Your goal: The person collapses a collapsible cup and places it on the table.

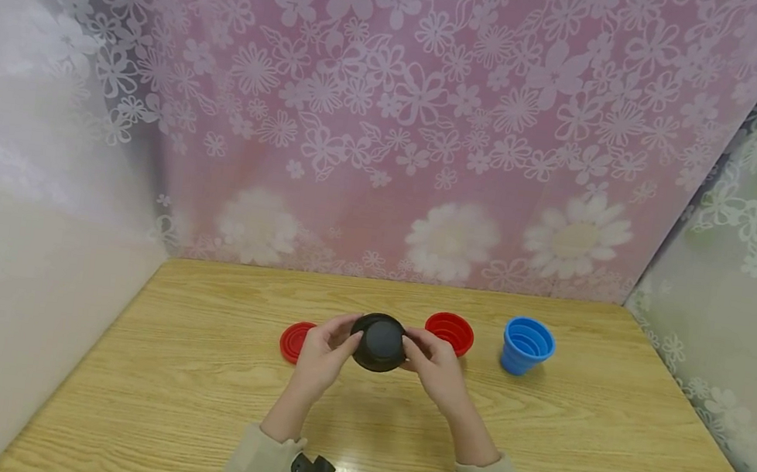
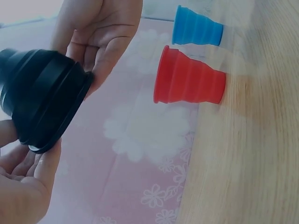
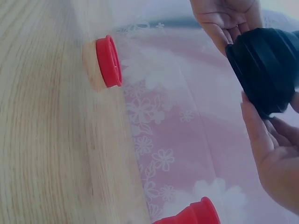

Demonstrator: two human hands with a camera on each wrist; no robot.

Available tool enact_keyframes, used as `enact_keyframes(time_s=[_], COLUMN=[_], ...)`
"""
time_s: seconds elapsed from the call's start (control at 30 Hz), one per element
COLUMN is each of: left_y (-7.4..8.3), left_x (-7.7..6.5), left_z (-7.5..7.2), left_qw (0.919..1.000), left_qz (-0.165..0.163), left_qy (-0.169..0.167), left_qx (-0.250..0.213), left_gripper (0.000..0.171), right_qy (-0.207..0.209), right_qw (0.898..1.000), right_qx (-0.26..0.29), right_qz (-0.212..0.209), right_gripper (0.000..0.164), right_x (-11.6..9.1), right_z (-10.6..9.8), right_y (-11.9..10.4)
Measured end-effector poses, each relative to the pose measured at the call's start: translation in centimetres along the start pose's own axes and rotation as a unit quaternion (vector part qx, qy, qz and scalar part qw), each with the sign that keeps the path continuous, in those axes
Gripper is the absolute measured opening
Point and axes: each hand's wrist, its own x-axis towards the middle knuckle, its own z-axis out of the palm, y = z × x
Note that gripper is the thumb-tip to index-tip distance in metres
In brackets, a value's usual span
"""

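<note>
A black collapsible cup [image 1: 384, 341] is held up over the table with its base turned toward the head camera. Both wrist views show its ribbed wall drawn out, the wide rim pointing away from me. My left hand [image 1: 322, 358] pinches one side of it between thumb and fingers. On the opposite side my right hand [image 1: 436, 369] grips it the same way. Behind the right hand, partly covered by it in the head view, a red collapsible cup [image 2: 189, 77] stands upright. Beyond the left hand lies a flattened red collapsible cup [image 3: 108, 61], also partly covered.
A blue collapsible cup [image 1: 527, 346] stands upright, drawn out, to the right of the red one. The wooden table [image 1: 179, 385] ends at a pink flowered backdrop [image 1: 388, 151], with pale side panels left and right. Each sleeve cuff bears a small black device.
</note>
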Motion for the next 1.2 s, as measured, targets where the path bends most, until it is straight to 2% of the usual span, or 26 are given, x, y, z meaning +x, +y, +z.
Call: enact_keyframes(time_s=[0.17, 0.27, 0.4, 0.63, 0.93, 1.2], left_y=[-0.21, -0.18, -0.06, -0.08, -0.21, -0.47], left_x=[0.1, 0.13, 0.15, 0.12, 0.15, 0.18], left_z=[-0.05, -0.01, 0.05, 0.19, 0.33, 0.38], left_qw=[0.9996, 0.9991, 0.9987, 0.9988, 0.9981, 0.9954], left_qz=[0.005, 0.0, -0.007, -0.007, -0.034, -0.052], left_qy=[0.025, 0.037, 0.042, 0.036, 0.018, -0.006], left_qx=[-0.011, -0.02, -0.029, -0.033, -0.047, -0.081], left_gripper=[0.028, 0.028, 0.028, 0.028, 0.03, 0.037], right_qy=[-0.069, -0.082, -0.078, -0.055, 0.005, 0.066], right_qw=[0.997, 0.995, 0.996, 0.997, 1.0, 0.998], right_qx=[0.04, 0.051, 0.049, 0.046, 0.021, -0.019], right_qz=[0.005, 0.01, 0.01, 0.003, -0.004, 0.003], right_gripper=[0.039, 0.041, 0.041, 0.041, 0.032, 0.028], right_x=[-0.06, -0.05, -0.01, -0.02, 0.13, 0.16], right_z=[-0.35, -0.44, -0.49, -0.42, -0.2, 0.06], right_y=[-0.11, -0.19, -0.16, -0.05, 0.35, 0.36])
